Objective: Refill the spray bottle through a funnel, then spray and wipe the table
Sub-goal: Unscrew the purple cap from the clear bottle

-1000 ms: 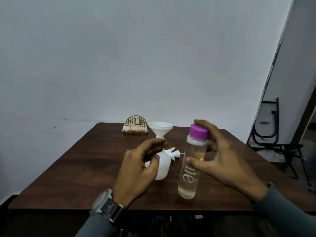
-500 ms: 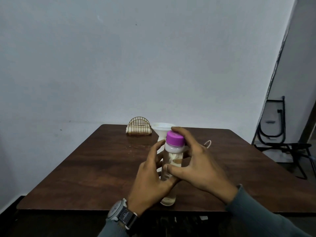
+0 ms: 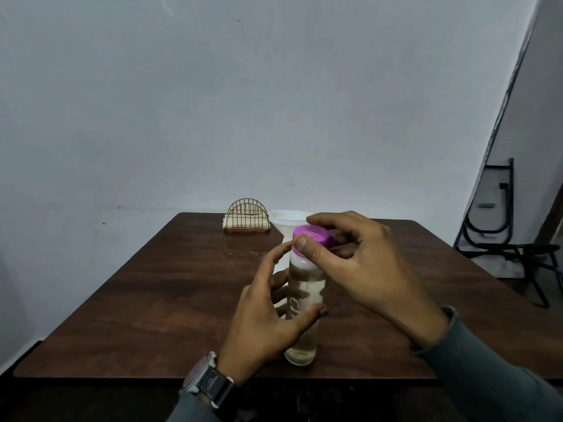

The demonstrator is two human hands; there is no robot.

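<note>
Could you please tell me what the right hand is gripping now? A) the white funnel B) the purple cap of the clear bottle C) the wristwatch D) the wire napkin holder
B: the right hand curls its thumb and fingers round the purple cap, while the left hand holds the clear bottle below it.

Plain bare room; pale wall (image 3: 274, 102), dark wooden table (image 3: 152, 300), wire napkin holder (image 3: 247, 219), folded metal frame (image 3: 495, 208).
</note>
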